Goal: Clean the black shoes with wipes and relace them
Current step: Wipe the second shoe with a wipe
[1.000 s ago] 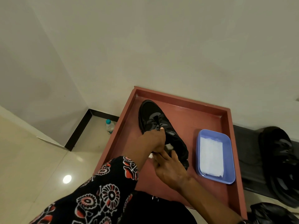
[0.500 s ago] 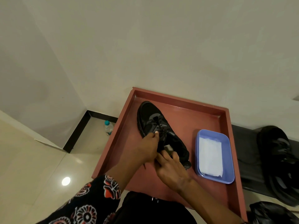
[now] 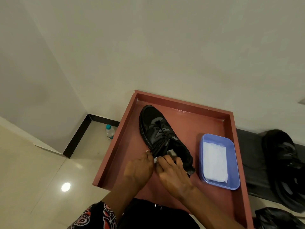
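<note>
Head view: the black shoe point(image 3: 162, 138) lies on its sole in the red tray point(image 3: 231, 123), its long axis running diagonally, toe toward the far left corner and heel toward the person's near right. The hands meet at the near end of the lacing, so the shoe stretches away from them, forward and a little left. The left hand point(image 3: 140, 169) sits at the shoe's left flank with its fingers curled on the black laces point(image 3: 160, 146), which run taut from the eyelets down to the fingers. The right hand point(image 3: 171, 172) is pressed close beside it, touching or nearly so, fingers bent over the tongue and collar. It seems to pinch a lace end too, though the grip is hidden by the knuckles. A small white scrap shows between the two hands, probably a wipe. Both hands are about equally near the laces; the right covers the heel side.

The tray holds the shoe and, just right of the heel, a blue plastic tub point(image 3: 202, 162) with a flat stack of white wipes point(image 3: 214, 162) inside. A second black shoe point(image 3: 285, 156) rests outside the tray on the dark worktop point(image 3: 247, 146) to the right. On the floor left of the tray stands a small water bottle point(image 3: 109, 132).
</note>
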